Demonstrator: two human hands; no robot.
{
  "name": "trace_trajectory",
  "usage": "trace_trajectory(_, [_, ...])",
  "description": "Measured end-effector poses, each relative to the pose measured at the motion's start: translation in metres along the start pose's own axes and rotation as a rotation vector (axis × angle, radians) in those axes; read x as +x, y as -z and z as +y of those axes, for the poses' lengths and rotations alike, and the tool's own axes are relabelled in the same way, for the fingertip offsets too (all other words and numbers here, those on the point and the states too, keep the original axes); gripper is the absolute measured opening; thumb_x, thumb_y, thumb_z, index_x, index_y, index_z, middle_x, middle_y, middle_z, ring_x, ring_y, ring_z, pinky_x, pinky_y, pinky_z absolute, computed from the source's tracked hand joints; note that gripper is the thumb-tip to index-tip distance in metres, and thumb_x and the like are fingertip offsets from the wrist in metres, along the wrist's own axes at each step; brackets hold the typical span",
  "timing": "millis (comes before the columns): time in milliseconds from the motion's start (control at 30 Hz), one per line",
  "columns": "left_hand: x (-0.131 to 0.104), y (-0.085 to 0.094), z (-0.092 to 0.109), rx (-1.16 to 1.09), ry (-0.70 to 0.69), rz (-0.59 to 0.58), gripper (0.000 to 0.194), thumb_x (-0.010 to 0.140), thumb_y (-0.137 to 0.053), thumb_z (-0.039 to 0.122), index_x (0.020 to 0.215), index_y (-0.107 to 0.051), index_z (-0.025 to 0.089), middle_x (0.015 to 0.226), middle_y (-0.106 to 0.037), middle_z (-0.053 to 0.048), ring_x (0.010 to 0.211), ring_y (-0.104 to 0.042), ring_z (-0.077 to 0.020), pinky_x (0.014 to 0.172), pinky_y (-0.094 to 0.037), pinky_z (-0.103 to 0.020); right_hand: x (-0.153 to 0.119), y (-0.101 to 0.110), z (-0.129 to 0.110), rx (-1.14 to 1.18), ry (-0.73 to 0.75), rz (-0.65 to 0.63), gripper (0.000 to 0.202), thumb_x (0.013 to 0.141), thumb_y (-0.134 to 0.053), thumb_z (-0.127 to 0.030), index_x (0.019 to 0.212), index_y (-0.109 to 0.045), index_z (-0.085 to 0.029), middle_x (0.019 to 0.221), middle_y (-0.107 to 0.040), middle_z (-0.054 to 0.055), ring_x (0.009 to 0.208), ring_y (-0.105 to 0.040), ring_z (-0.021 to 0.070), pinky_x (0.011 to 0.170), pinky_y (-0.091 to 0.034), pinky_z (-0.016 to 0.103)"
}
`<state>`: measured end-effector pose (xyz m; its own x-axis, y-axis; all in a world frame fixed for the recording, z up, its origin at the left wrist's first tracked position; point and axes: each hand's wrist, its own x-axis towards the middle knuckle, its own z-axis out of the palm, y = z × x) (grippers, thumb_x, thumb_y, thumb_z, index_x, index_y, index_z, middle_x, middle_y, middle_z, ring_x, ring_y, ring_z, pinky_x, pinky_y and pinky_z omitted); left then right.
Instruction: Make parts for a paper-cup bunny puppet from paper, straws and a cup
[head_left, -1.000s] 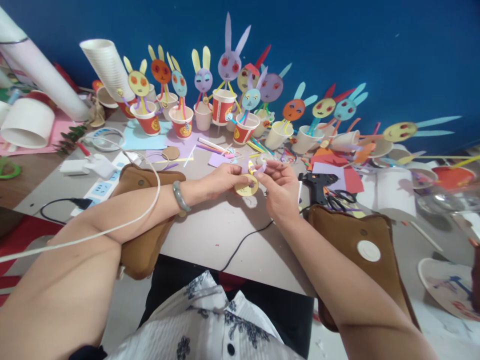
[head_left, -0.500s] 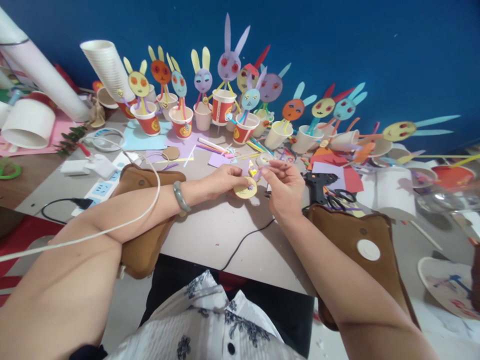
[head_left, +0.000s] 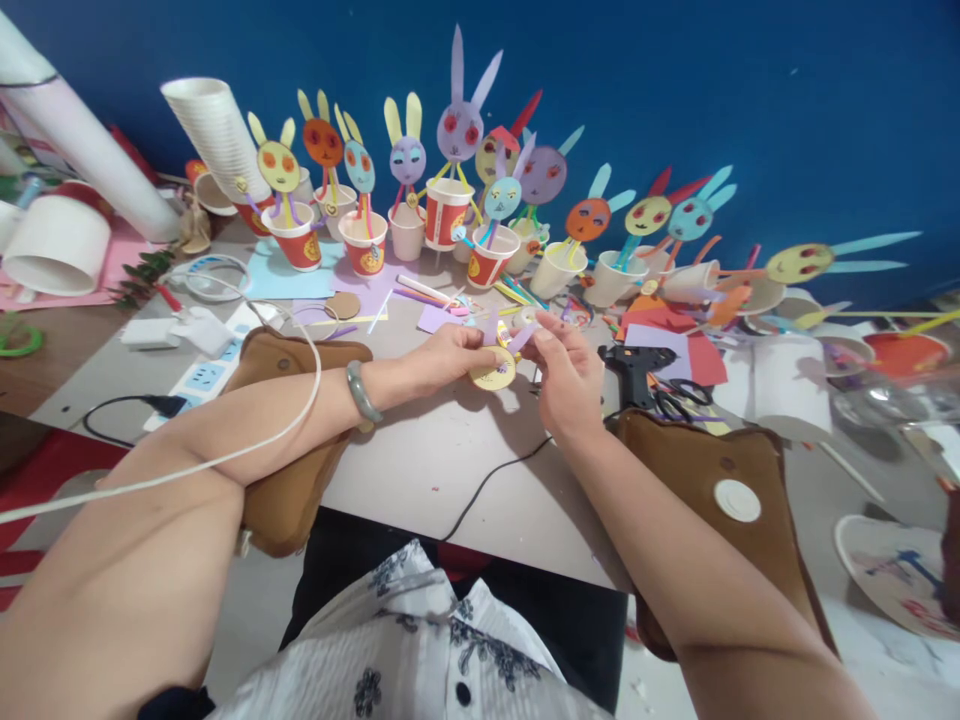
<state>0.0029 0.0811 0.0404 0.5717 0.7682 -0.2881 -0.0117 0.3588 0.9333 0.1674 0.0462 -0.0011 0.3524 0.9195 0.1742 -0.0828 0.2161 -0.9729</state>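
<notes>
Between thumb and fingers, my left hand (head_left: 456, 354) pinches a round yellow paper rabbit face (head_left: 493, 374) with small drawn features. A purple paper ear (head_left: 491, 328) stands up from the face's upper edge. My right hand (head_left: 566, 375) is closed on a second purple paper ear (head_left: 523, 338), whose lower end meets the upper right edge of the face. Whether that end is stuck down I cannot tell. A roll of tape (head_left: 525, 318) lies just behind the hands. To the right of my right hand rests a black glue gun (head_left: 636, 372).
Paper-cup rabbits (head_left: 457, 210) stand in a row along the blue wall. Brown cushions (head_left: 296, 490) lie under my forearms. Black scissors (head_left: 682, 398), coloured paper scraps (head_left: 671, 345) and a power strip (head_left: 202, 375) surround the work spot. A white cable (head_left: 311, 390) crosses my left arm.
My right hand has shifted slightly left, bringing the purple ear against the face's edge, where it now shows more plainly. The left hand has barely moved.
</notes>
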Motion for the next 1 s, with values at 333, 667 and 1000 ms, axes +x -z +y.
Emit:
trace_trajectory(333, [-0.0036,0.0000,0.0048,0.198,-0.042,0.054,0.021,0.086,-0.070,0.013,0.068,-0.059,0.011,0.060,-0.055,0.004,0.051,-0.046,-0.0039,0.050,-0.034,-0.020,-0.0048,0.0013,-0.0015,-0.089,-0.052,-0.101,0.024,0.075,-0.081,-0.040,0.072,-0.068,-0.021,0.070,-0.066,-0.003,0.066,-0.058,0.0118,0.070,-0.050,0.028])
trace_trajectory(667, [-0.0067,-0.0032,0.0089,0.199,-0.034,0.080,0.032,0.084,-0.070,0.010,0.059,-0.051,0.015,0.054,-0.051,0.006,0.048,-0.043,-0.0033,0.051,-0.036,-0.020,-0.0062,-0.0005,-0.0053,-0.091,-0.058,-0.098,0.025,0.073,-0.083,-0.043,0.070,-0.071,-0.022,0.069,-0.066,-0.002,0.066,-0.058,0.0128,0.070,-0.050,0.029])
trace_trajectory(1000, [-0.0046,-0.0010,0.0053,0.224,-0.052,0.087,0.033,0.082,-0.071,0.011,0.060,-0.048,0.015,0.055,-0.048,0.007,0.049,-0.041,-0.0026,0.049,-0.032,-0.019,-0.0067,-0.0017,-0.0043,-0.103,-0.045,-0.078,0.028,0.072,-0.084,-0.047,0.070,-0.071,-0.022,0.066,-0.065,-0.003,0.064,-0.056,0.0125,0.069,-0.050,0.029])
